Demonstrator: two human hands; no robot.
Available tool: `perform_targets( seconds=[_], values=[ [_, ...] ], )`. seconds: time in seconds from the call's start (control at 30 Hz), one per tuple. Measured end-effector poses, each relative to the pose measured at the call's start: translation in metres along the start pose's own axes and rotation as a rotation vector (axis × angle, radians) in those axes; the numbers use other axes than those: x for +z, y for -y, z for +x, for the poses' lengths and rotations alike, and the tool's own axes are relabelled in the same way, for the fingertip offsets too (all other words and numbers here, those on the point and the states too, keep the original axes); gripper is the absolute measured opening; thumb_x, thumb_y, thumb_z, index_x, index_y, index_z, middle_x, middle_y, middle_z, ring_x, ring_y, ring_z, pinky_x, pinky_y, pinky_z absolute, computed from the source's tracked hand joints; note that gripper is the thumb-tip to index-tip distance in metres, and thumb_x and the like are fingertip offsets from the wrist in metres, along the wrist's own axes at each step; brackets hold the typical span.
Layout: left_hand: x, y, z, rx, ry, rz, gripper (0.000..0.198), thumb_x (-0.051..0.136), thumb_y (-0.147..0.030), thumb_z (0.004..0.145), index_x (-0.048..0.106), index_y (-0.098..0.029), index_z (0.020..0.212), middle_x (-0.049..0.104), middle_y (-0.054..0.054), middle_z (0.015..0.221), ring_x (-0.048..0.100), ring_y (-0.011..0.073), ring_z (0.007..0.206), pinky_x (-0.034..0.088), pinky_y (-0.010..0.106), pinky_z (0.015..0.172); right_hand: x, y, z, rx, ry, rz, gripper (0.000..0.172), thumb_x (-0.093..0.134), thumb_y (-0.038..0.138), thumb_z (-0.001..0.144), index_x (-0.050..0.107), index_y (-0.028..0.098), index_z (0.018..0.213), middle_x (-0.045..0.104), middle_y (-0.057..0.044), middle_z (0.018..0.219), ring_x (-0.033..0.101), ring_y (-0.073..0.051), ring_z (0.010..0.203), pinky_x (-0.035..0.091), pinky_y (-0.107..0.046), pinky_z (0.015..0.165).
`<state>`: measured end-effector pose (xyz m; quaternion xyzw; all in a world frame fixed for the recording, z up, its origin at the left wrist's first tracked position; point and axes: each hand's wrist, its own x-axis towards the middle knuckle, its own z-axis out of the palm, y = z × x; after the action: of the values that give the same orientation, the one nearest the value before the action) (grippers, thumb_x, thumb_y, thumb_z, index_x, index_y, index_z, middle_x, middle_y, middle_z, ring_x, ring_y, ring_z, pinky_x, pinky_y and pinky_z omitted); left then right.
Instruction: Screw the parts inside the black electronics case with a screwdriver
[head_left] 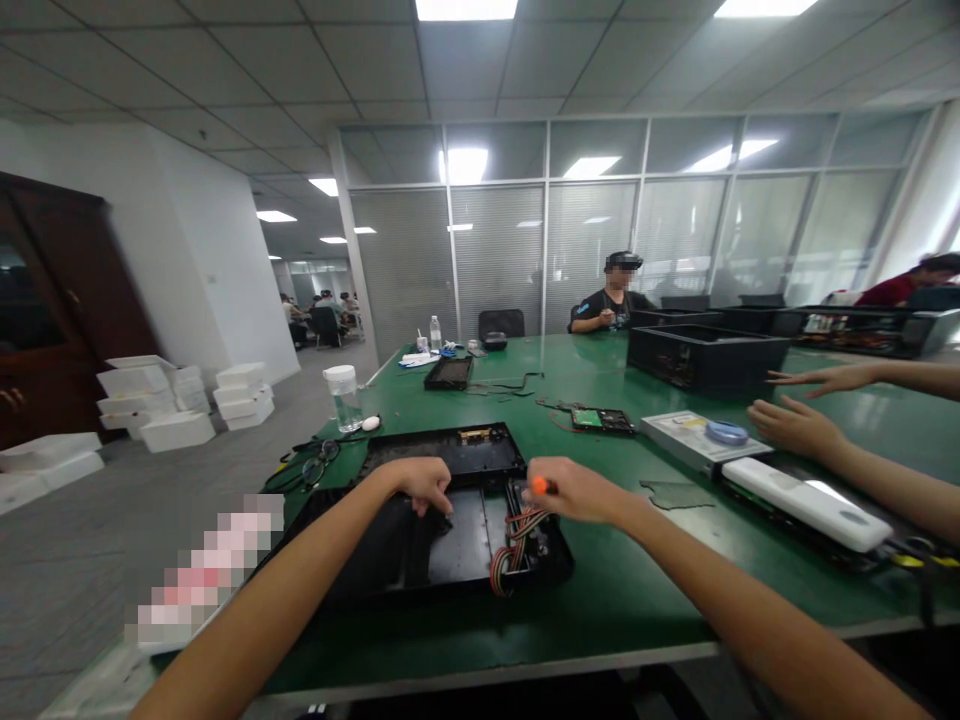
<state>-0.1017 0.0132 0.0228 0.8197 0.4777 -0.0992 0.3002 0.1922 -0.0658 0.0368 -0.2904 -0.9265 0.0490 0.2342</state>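
An opened black electronics case (367,545) lies on the green table in front of me, with its other black half (435,452) behind it. Over the middle of the case, my left hand (424,482) is closed, fingers curled downward; whatever is in them I cannot make out. At the right part of the case, my right hand (574,488) is wrapped round a screwdriver (544,486), of which only the orange handle end shows. Below that hand, a multicoloured ribbon cable (517,545) loops out along the case's right side.
A water jar (343,398) and eyeglasses (319,465) sit left. A circuit board (602,420), a metal drive box (694,440) and a long white unit (810,503) lie right, near another person's hands (814,415). Across the table, a person (616,300) sits by black cases (705,355).
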Motion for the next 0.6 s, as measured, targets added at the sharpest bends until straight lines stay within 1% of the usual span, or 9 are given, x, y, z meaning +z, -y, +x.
perform_targets(
  seconds=[0.07, 0.1, 0.13, 0.2, 0.27, 0.33, 0.4, 0.5, 0.6],
  values=[
    [-0.008, 0.001, -0.002, 0.076, -0.167, 0.072, 0.036, 0.048, -0.047, 0.078, 0.053, -0.014, 0.066, 0.058, 0.001, 0.052, 0.054, 0.0115, 0.047, 0.041, 0.020, 0.049, 0.009, 0.026, -0.013, -0.073, 0.179, -0.141, 0.009, 0.052, 0.027, 0.077, 0.055, 0.018, 0.076, 0.056, -0.003, 0.077, 0.052, -0.014, 0.069, 0.037, -0.024, 0.061],
    [-0.012, 0.002, -0.001, 0.105, -0.250, 0.112, 0.037, 0.042, -0.046, 0.082, 0.055, -0.014, 0.069, 0.060, 0.002, 0.057, 0.055, 0.0116, 0.052, 0.041, 0.020, 0.052, 0.016, 0.036, -0.021, -0.072, 0.218, -0.215, 0.010, 0.054, 0.025, 0.075, 0.056, 0.018, 0.080, 0.058, -0.004, 0.081, 0.053, -0.015, 0.071, 0.037, -0.024, 0.060],
    [-0.015, 0.004, 0.000, 0.122, -0.328, 0.163, 0.035, 0.040, -0.043, 0.084, 0.057, -0.014, 0.074, 0.062, 0.003, 0.065, 0.057, 0.0122, 0.059, 0.042, 0.020, 0.057, 0.024, 0.044, -0.030, -0.054, 0.230, -0.285, 0.011, 0.055, 0.024, 0.074, 0.056, 0.017, 0.082, 0.058, -0.005, 0.083, 0.053, -0.016, 0.073, 0.036, -0.025, 0.060],
    [-0.019, 0.008, 0.007, 0.120, -0.434, 0.283, 0.028, 0.047, -0.038, 0.081, 0.058, -0.014, 0.088, 0.063, 0.006, 0.084, 0.057, 0.0149, 0.076, 0.041, 0.021, 0.066, 0.037, 0.053, -0.048, -0.008, 0.212, -0.388, 0.010, 0.054, 0.022, 0.075, 0.056, 0.017, 0.083, 0.058, -0.006, 0.085, 0.053, -0.017, 0.074, 0.035, -0.025, 0.057],
    [-0.019, 0.013, 0.016, 0.091, -0.416, 0.358, 0.031, 0.052, -0.038, 0.078, 0.057, -0.014, 0.098, 0.060, 0.007, 0.095, 0.056, 0.0171, 0.084, 0.041, 0.021, 0.069, 0.043, 0.055, -0.064, 0.002, 0.181, -0.429, 0.006, 0.050, 0.019, 0.078, 0.055, 0.018, 0.082, 0.057, -0.005, 0.084, 0.052, -0.017, 0.074, 0.033, -0.025, 0.054],
    [-0.017, 0.016, 0.025, 0.076, -0.314, 0.376, 0.033, 0.054, -0.038, 0.076, 0.057, -0.016, 0.101, 0.060, 0.005, 0.095, 0.056, 0.0169, 0.082, 0.041, 0.021, 0.066, 0.041, 0.053, -0.077, -0.025, 0.169, -0.420, 0.009, 0.046, 0.018, 0.082, 0.054, 0.019, 0.080, 0.057, -0.003, 0.082, 0.051, -0.016, 0.072, 0.032, -0.025, 0.053],
    [-0.013, 0.016, 0.032, 0.093, -0.254, 0.400, 0.032, 0.058, -0.037, 0.073, 0.058, -0.018, 0.099, 0.060, 0.003, 0.090, 0.056, 0.0158, 0.077, 0.041, 0.020, 0.062, 0.035, 0.051, -0.087, -0.049, 0.179, -0.380, 0.011, 0.044, 0.018, 0.083, 0.054, 0.019, 0.078, 0.056, -0.003, 0.080, 0.050, -0.015, 0.070, 0.031, -0.025, 0.054],
    [-0.009, 0.010, 0.037, 0.176, -0.275, 0.531, 0.023, 0.063, -0.031, 0.069, 0.061, -0.018, 0.089, 0.061, 0.002, 0.083, 0.056, 0.0170, 0.076, 0.040, 0.022, 0.065, 0.029, 0.050, -0.097, -0.029, 0.185, -0.310, 0.008, 0.047, 0.019, 0.080, 0.055, 0.018, 0.077, 0.055, -0.003, 0.080, 0.049, -0.015, 0.071, 0.031, -0.025, 0.056],
    [-0.015, -0.003, 0.032, 0.272, -0.366, 0.637, 0.017, 0.063, -0.026, 0.070, 0.061, -0.017, 0.084, 0.060, 0.005, 0.087, 0.054, 0.0193, 0.084, 0.040, 0.024, 0.073, 0.030, 0.046, -0.096, 0.017, 0.168, -0.257, 0.007, 0.050, 0.020, 0.076, 0.056, 0.018, 0.075, 0.056, -0.003, 0.079, 0.050, -0.015, 0.073, 0.033, -0.025, 0.059]
  ],
)
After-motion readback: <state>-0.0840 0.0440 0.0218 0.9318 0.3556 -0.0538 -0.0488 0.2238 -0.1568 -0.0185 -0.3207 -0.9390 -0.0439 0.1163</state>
